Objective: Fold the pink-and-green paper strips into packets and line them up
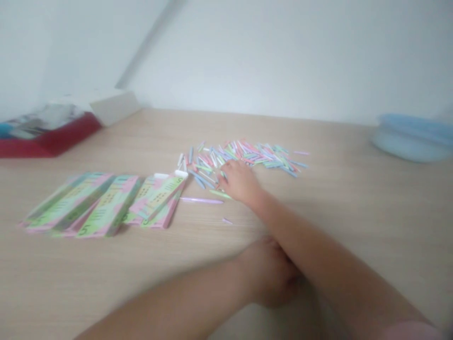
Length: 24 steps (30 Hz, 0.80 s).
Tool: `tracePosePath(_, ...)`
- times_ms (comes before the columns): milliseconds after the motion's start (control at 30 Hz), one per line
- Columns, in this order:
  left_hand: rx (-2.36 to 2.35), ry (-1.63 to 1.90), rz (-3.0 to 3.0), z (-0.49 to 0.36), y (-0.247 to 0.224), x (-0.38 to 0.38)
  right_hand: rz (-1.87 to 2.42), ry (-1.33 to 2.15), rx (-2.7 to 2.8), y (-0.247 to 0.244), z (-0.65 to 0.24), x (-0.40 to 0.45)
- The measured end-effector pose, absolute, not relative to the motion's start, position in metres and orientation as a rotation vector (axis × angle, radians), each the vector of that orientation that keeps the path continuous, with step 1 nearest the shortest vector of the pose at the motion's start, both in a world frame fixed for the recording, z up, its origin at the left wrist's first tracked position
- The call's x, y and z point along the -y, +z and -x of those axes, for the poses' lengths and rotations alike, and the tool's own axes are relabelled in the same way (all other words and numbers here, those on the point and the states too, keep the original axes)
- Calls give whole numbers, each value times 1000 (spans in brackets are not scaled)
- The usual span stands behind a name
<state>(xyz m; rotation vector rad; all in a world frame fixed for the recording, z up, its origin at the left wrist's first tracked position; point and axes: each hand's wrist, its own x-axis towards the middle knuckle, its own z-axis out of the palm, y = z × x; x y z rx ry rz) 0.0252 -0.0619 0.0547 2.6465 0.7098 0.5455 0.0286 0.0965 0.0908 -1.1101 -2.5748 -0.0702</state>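
A loose pile of slim pastel sticks (244, 153), pink, blue, green and white, lies on the wooden table; blur hides their exact kind. My right hand (240, 179) is at the pile's near edge, its fingers bent down among the sticks, with a bit of green at the fingertips. Crossed beneath my right forearm, my left hand (272, 271) is curled closed, and its fingers are mostly hidden. A long purple stick (201, 200) and a small purple piece (227, 221) lie apart from the pile. Left of it are several flat green-and-pink boxes (106, 205) marked 5.
A red tray (71, 134) with assorted items stands at the far left, a white box (115, 106) beside it. At the right edge is a round pale-blue container (412, 137). A white wall (269, 56) bounds the table's back.
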Motion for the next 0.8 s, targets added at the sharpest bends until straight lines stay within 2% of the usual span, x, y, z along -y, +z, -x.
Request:
tracePosePath(100, -706, 595, -2710, -24, 54, 60, 1295, 20, 2578, 79, -33, -133)
tracePosePath(267, -713, 549, -2753, -23, 54, 60, 1071, 91, 2726, 69, -51, -162)
tracePosePath(367, -697, 519, -2751, -23, 57, 59, 947, 96, 2766, 71, -66, -160)
tracePosePath(533, -766, 486, -2690, -23, 61, 60, 979, 64, 2680, 63, -95, -144)
tracePosePath(800, -773, 445, -2675, -23, 63, 63, 1076, 388, 2447, 54, -121, -132)
